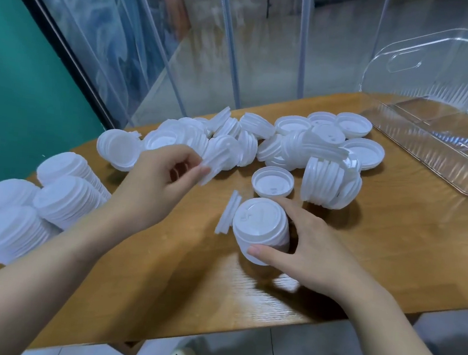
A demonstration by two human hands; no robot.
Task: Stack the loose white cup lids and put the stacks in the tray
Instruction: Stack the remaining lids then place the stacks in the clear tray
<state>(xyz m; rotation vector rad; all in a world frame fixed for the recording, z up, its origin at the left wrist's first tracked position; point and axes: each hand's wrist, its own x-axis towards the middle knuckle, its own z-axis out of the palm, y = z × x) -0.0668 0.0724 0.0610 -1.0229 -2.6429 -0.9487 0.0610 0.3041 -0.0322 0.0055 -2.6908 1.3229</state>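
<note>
Small stack (262, 231) on the bench (377, 248), your right hand (306, 247) curled round it. Left hand (164, 176) pinches one lid (217, 161) off the loose pile (287, 148). Four finished stacks (38, 204) wait at left; tray (429, 156) holds none. Roughly half remains.

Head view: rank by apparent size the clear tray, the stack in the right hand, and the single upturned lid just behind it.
1. clear tray, largest by far.
2. stack in the right hand.
3. single upturned lid, smallest. The stack is nearer the camera, which adds to its apparent size.
</note>
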